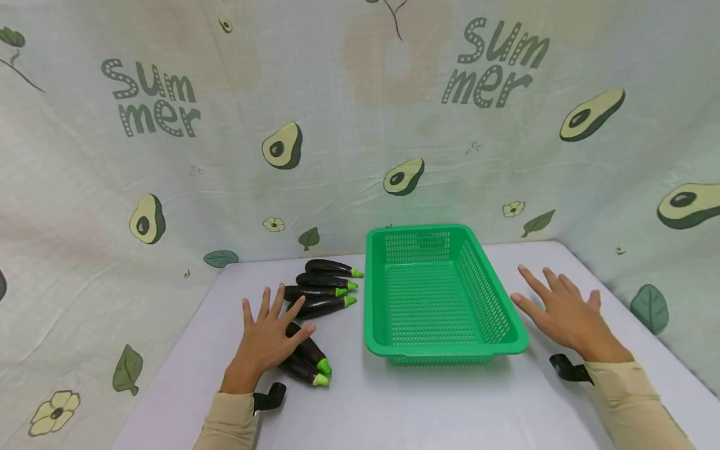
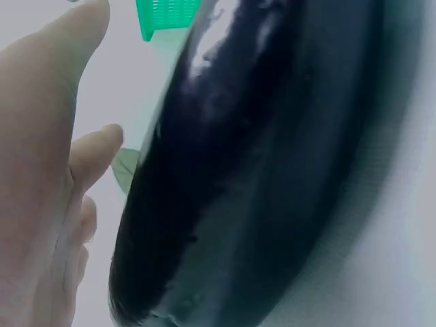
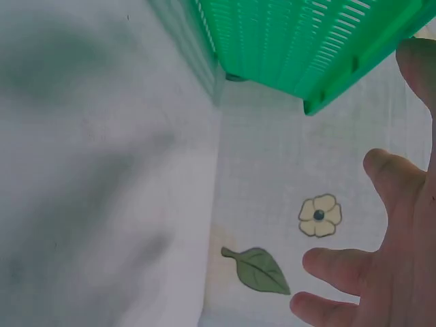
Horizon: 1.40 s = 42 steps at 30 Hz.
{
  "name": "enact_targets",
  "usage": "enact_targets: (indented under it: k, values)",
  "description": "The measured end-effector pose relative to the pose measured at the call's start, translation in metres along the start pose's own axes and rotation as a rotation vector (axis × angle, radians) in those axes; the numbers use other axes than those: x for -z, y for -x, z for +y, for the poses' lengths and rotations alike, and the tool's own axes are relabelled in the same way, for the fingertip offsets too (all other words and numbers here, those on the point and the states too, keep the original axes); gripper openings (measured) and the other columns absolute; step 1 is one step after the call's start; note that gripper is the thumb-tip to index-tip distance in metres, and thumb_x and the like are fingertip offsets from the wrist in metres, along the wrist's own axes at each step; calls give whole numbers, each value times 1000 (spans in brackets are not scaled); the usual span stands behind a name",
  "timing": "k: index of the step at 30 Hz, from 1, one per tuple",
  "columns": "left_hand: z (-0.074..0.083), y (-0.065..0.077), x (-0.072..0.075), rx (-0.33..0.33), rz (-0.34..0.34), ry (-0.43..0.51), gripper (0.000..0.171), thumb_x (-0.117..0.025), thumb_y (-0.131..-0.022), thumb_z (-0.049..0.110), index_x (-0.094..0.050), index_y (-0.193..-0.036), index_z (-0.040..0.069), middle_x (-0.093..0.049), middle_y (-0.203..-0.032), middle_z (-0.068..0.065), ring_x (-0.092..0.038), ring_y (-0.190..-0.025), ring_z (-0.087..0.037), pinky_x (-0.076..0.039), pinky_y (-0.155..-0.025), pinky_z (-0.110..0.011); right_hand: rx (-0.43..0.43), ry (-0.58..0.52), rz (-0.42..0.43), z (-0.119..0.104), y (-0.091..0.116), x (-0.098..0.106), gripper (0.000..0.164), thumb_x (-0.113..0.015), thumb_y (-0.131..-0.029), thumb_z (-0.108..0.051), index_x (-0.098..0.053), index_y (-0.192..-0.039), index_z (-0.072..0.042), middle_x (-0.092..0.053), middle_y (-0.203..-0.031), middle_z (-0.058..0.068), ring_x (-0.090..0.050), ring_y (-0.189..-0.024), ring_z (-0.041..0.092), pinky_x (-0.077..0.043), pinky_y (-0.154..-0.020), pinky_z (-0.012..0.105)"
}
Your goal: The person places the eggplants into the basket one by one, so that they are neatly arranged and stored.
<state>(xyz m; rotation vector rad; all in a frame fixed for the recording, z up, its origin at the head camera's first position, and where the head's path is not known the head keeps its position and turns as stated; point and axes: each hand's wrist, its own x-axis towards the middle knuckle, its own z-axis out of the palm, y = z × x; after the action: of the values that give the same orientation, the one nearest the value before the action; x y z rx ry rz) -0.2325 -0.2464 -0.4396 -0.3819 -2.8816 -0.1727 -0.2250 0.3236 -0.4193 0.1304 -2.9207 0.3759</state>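
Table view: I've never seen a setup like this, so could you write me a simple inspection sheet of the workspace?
Surface: pale table.
Job's things: six eggplants visible, left of an upright, empty green basket.
Clutter: nothing seen.
Hands: left hand spread by the eggplants, contact unclear; right hand spread beside the basket; neither holds anything.
Cables: nothing seen.
Surroundings: patterned cloth behind and at the sides.

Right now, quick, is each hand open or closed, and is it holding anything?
Left hand: open, holding nothing, near the eggplants.
Right hand: open, holding nothing, beside the green basket.
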Motion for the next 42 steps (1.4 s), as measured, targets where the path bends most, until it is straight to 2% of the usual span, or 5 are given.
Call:
enact_targets:
  k: [14, 23, 28, 34, 42]
  values:
    - [-2, 0, -8, 9, 29, 66, 75, -49, -95, 68, -49, -150, 19, -26, -162, -18, -15, -150, -42, 6, -108, -74, 75, -54, 70, -1, 3, -14, 66, -40, -106, -50, -20, -162, -21, -38, -146, 38, -38, -126, 61, -31, -92, 79]
    - [-3, 2, -11, 1, 87, 81, 69, -54, -94, 65, -61, -139, 13, -43, -152, -19, -32, -143, -42, -5, -107, -77, 48, -264, 44, -2, 5, -19, 60, -36, -109, -46, -19, -162, -23, -38, -151, 30, -39, -130, 57, -31, -94, 76]
    - [-4, 2, -12, -5, 112, 81, 67, -54, -94, 65, -65, -135, 13, -49, -148, -17, -38, -139, -41, -7, -107, -76, 51, -380, 59, -3, 4, -25, 57, -32, -110, -41, -23, -161, -17, -39, -152, 29, -45, -127, 56, -33, -95, 74]
    - [-8, 2, -15, 4, 136, 79, 62, -54, -96, 62, -67, -132, 13, -55, -142, -15, -44, -135, -38, -12, -108, -74, 75, -542, 55, -13, 2, -30, 56, -26, -112, -38, -23, -161, -12, -52, -138, 32, -60, -112, 50, -49, -87, 64]
    - [-10, 2, -20, 5, 151, 103, 59, -55, -97, 59, -69, -130, 12, -56, -141, -14, -47, -133, -35, -15, -108, -72, 93, -661, 5, -20, 0, -30, 56, -24, -112, -36, -19, -161, -9, -40, -147, 35, -55, -116, 54, -50, -87, 63]
